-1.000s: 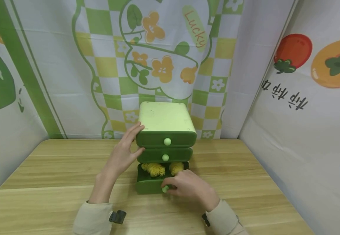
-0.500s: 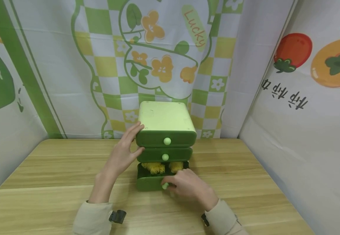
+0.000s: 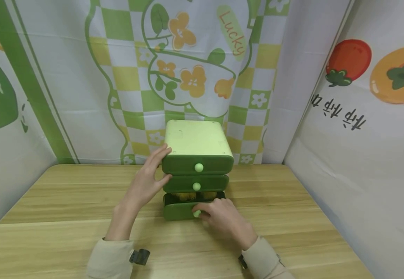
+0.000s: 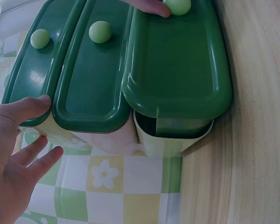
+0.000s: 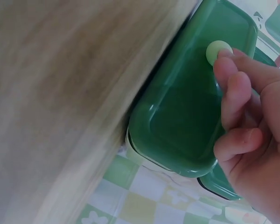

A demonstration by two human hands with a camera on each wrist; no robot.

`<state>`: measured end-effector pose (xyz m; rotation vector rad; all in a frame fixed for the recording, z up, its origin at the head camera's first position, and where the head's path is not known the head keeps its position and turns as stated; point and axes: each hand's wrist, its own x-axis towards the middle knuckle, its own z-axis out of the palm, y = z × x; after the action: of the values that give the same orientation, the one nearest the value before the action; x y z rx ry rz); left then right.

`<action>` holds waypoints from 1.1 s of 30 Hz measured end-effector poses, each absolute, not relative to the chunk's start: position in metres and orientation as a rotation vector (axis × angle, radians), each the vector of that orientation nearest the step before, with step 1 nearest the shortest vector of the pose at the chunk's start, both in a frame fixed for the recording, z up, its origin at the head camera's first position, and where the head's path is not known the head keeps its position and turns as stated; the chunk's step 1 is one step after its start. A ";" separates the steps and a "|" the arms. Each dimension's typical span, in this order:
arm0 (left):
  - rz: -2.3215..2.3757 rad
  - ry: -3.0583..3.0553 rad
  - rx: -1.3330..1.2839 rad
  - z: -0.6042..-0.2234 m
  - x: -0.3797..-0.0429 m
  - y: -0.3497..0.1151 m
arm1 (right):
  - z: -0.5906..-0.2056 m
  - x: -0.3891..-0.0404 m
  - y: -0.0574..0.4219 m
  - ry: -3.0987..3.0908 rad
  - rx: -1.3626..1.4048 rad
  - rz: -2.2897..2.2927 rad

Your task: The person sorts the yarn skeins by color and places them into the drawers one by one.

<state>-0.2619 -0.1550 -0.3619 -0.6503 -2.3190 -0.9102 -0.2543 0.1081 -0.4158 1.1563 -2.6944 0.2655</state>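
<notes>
A small cabinet (image 3: 196,137) with a pale green top and three dark green drawers stands on the table. Its bottom drawer (image 3: 177,213) sticks out partway; yellow stringy bundles (image 3: 185,196) show dimly inside. My right hand (image 3: 224,219) pinches that drawer's pale round knob (image 5: 218,52) between thumb and fingers. At the cabinet's upper left side rests my left hand (image 3: 146,184), fingers fairly straight. Its thumb (image 4: 35,106) touches the front edge of the top drawer (image 4: 39,70). The middle drawer (image 4: 91,70) sits closed.
The wooden table (image 3: 66,217) spreads around the cabinet. Behind it hangs a checked green and yellow curtain (image 3: 125,77). White printed cloth (image 3: 355,166) walls in the right side, with similar cloth on the left.
My right hand has pushed the bottom drawer inward by its knob, so less of the yellow bundles shows. My left hand stays in place on the cabinet.
</notes>
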 end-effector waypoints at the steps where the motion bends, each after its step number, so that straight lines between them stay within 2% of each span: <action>1: -0.911 -2.321 -0.650 -0.362 -0.262 -0.155 | -0.416 -0.255 0.108 -2.703 1.141 0.273; 33: -0.922 -2.326 -0.635 -0.361 -0.261 -0.153 | -0.421 -0.261 0.117 -2.829 1.059 0.084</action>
<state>-0.2608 -0.1534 -0.3612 -0.6355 -2.3263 -0.9216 -0.2608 0.1165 -0.4209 1.0591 -2.8289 0.0836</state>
